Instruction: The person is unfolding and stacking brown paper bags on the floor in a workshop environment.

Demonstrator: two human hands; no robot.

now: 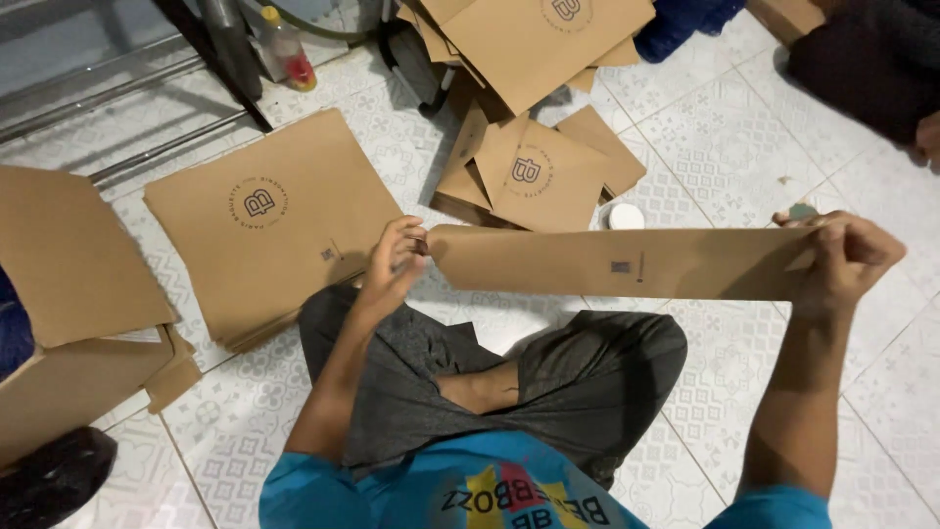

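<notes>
Long folded strip of brown kraft card (627,263): held level above the lap, left hand (394,260) pinching one end, right hand (847,257) gripping the other.

Stack of flat brown card sheets with round printed emblem (269,220): on the white patterned tile floor (725,147), just beside the left hand.

Loose heap of smaller folded brown card pieces (534,171): floor, beyond the strip.

Small round white lid-like object (625,216): floor, beside the heap.

Clear plastic bottle with yellow cap and red contents (286,47): upright, far left.

Open brown cardboard box (69,313): left edge.

Person seated cross-legged in dark grey trousers (548,377).
</notes>
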